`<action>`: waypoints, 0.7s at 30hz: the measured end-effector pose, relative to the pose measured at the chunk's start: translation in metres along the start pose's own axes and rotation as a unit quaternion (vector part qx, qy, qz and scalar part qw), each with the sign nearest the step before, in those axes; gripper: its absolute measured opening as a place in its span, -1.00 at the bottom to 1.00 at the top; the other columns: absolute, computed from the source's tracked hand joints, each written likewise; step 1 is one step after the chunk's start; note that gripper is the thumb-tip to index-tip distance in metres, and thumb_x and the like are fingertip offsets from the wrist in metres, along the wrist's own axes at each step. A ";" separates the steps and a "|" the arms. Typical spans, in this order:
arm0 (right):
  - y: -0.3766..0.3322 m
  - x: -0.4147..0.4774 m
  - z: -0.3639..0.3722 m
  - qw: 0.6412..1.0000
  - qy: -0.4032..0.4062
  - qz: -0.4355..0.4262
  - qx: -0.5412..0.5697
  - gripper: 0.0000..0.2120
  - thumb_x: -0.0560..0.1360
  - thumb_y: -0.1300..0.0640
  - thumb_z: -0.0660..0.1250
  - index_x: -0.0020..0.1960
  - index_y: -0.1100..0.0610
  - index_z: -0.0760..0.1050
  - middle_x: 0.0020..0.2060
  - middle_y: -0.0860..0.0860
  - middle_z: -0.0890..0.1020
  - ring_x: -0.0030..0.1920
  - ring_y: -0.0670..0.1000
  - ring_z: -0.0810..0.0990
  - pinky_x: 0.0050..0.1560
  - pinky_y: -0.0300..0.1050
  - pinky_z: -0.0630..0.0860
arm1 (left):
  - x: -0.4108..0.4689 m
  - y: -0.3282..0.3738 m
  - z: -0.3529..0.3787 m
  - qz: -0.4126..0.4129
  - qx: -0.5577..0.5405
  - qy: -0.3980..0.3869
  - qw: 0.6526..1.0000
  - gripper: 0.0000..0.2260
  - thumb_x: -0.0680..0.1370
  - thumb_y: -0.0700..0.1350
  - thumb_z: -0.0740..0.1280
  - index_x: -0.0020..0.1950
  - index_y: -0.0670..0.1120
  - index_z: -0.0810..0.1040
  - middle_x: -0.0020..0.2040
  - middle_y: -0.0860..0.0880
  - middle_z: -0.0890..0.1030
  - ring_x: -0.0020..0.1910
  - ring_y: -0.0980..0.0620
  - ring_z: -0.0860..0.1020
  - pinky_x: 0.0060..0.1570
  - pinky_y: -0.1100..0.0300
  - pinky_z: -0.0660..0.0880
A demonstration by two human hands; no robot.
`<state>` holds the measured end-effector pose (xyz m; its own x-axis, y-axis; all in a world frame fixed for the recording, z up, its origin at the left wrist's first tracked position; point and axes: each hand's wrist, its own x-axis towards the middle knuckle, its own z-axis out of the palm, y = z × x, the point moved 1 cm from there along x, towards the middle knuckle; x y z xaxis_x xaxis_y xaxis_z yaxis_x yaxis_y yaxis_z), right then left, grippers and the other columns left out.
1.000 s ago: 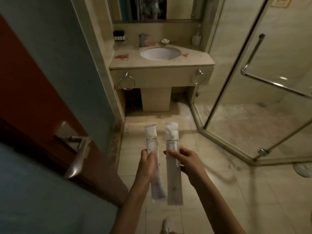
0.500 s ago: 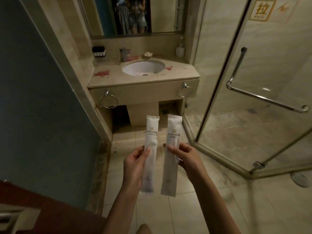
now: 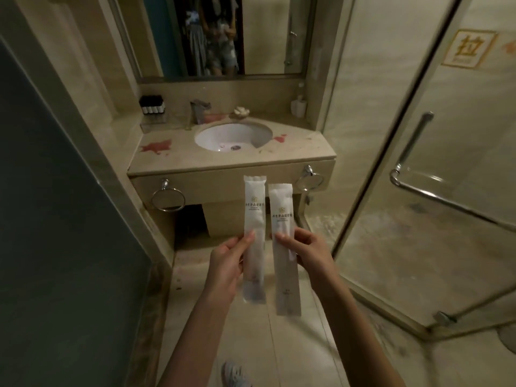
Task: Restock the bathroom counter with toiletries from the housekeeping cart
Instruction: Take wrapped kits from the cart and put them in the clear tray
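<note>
The left hand (image 3: 226, 263) held one long white sachet, the left packet (image 3: 254, 213), w/ the thumb on the front & the other fingers curled behind it, approx. at its middle. The right hand (image 3: 310, 254) pinched the right packet (image 3: 283, 219) in the same way: thumb in front, fingers wrapped behind. Both packets stood nearly upright, side by side & just apart, in the air above the tiled floor (image 3: 307, 344). They were in front of the counter (image 3: 293, 155) & not touching it. Each had small gold print in the upper half, too blurred to read.

In the counter was a white oval basin (image 3: 223, 138) w/ a metal tap (image 3: 198, 111) behind it. A row of small dark bottles (image 3: 152, 104) stood at the back left corner & a white bottle (image 3: 298, 107) at the back right. Red stains (image 3: 156, 148) lay left of the basin. Towel rings (image 3: 168, 199) hung on the counter front. A mirror (image 3: 265, 37) was above, & a glass shower door (image 3: 418, 219) at the right.
</note>
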<state>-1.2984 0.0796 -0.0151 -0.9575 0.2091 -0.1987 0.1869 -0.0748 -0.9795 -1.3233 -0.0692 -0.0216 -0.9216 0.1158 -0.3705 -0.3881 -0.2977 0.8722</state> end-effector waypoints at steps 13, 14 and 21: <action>-0.017 0.199 0.080 0.993 -0.101 0.016 -0.057 -0.89 0.48 0.12 0.39 -0.04 0.12 0.65 -0.16 0.01 0.72 -0.09 0.04 0.68 0.00 0.00 0.62 | 0.179 0.057 -0.036 0.005 -0.048 0.083 0.995 -0.86 0.52 -0.14 0.37 0.06 -0.09 0.61 0.00 -0.08 0.69 -0.01 -0.02 0.66 -0.11 0.13 0.57; -0.015 0.213 0.085 0.992 -0.111 0.027 -0.055 -0.88 0.48 0.12 0.39 -0.03 0.12 0.65 -0.15 0.02 0.72 -0.08 0.06 0.68 0.01 0.01 0.61 | 0.190 0.058 -0.040 0.005 -0.043 0.095 0.995 -0.84 0.52 -0.13 0.37 0.09 -0.08 0.60 0.02 -0.09 0.68 0.02 -0.03 0.65 -0.07 0.10 0.57; -0.020 0.340 0.129 0.987 -0.146 0.066 -0.018 -0.86 0.48 0.13 0.42 -0.02 0.17 0.66 -0.15 0.08 0.72 -0.10 0.07 0.70 -0.07 -0.07 0.64 | 0.286 0.086 -0.048 0.036 -0.008 0.163 0.986 -0.77 0.52 -0.15 0.37 0.17 -0.11 0.58 0.05 -0.11 0.67 0.05 -0.08 0.64 0.06 0.00 0.57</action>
<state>-1.6556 0.0264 -0.0593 -0.9459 -0.0902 -0.3115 0.3165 -0.0475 -0.9474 -1.6201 -0.1073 -0.0676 -0.8938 -0.2162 -0.3929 -0.3192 -0.3088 0.8960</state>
